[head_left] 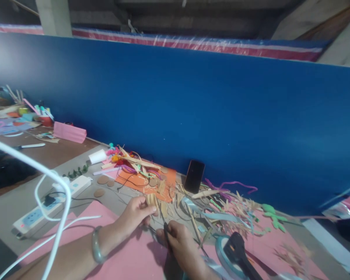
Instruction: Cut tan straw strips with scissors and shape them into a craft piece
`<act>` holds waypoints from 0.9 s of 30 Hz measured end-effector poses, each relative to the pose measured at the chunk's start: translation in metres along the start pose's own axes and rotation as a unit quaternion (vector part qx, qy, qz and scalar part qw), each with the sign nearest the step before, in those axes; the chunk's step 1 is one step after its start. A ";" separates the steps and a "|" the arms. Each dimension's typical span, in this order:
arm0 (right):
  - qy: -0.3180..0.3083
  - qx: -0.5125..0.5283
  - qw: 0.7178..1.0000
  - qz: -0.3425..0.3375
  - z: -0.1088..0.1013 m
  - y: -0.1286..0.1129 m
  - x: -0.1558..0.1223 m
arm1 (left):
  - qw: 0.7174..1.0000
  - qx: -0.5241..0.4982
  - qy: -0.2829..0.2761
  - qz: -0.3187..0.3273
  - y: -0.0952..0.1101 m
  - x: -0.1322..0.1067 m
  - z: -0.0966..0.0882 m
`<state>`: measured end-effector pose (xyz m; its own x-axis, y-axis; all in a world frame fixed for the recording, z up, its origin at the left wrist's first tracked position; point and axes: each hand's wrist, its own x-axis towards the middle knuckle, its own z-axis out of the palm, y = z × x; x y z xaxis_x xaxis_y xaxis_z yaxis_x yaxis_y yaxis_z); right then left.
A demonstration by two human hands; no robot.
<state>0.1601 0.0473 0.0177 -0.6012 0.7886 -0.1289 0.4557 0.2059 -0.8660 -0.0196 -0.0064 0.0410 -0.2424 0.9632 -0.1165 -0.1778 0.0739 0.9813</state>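
Observation:
My left hand (137,214), with a pale green bangle (97,245) on its wrist, pinches a small tan striped piece like dried husk (152,200) between thumb and fingers. My right hand (181,239) is closed around dark scissors (165,229). Their narrow blade points up, close beside the husk piece; I cannot tell whether it touches. Beneath both hands lies pink paper (128,252). Just beyond them, tan scraps and an orange sheet (131,179) are spread on the grey table.
A white power strip (52,206) and looping white cable (64,194) lie at left. A phone (195,177) leans against the blue partition (192,105). At right are a tape dispenser (239,249), a green figure-like piece (272,216) and heaped husk strips (236,210).

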 end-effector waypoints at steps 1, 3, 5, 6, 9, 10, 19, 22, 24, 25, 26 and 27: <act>0.000 0.006 1.000 -0.002 0.000 -0.002 0.000 | 1.000 -0.003 0.008 0.002 0.003 0.000 0.000; 0.003 0.016 1.000 -0.012 -0.001 -0.008 -0.001 | 0.999 -0.028 0.017 0.005 0.007 0.001 0.000; 0.013 0.006 1.000 -0.023 -0.003 -0.014 -0.002 | 0.998 -0.063 0.017 0.002 0.010 0.003 -0.001; 0.015 -0.007 0.999 -0.028 -0.004 -0.017 -0.003 | 0.997 -0.077 0.017 0.000 0.011 0.004 -0.002; 0.001 -0.058 0.998 -0.037 -0.006 -0.021 -0.005 | 0.995 -0.090 0.033 0.009 0.010 0.006 -0.003; -0.006 -0.077 0.996 -0.039 -0.006 -0.021 -0.005 | 0.995 -0.088 0.037 0.019 0.010 0.007 -0.004; 0.011 -0.155 0.987 -0.043 -0.005 -0.026 -0.008 | 0.995 -0.088 0.033 0.021 0.013 0.002 0.000; 0.008 -0.147 0.988 -0.038 -0.005 -0.027 -0.008 | 0.998 -0.063 0.024 0.013 0.012 0.001 0.001; 0.006 -0.140 0.989 -0.039 -0.005 -0.024 -0.007 | 0.998 -0.051 0.015 0.015 0.010 0.001 0.001; 0.005 -0.138 0.990 -0.040 -0.005 -0.023 -0.007 | 0.999 -0.050 0.010 0.016 0.009 0.001 0.001; 0.006 -0.135 0.990 -0.040 -0.004 -0.021 -0.006 | 0.999 -0.052 0.006 0.015 0.008 0.002 0.001; 0.007 -0.133 0.990 -0.040 -0.004 -0.019 -0.006 | 0.998 -0.054 0.003 0.012 0.007 0.002 0.001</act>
<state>0.1576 0.0408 0.0373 -0.6343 0.7710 -0.0573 0.5653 0.4119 -0.7147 -0.0203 -0.0035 0.0482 -0.2527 0.9630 -0.0938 -0.2730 0.0220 0.9618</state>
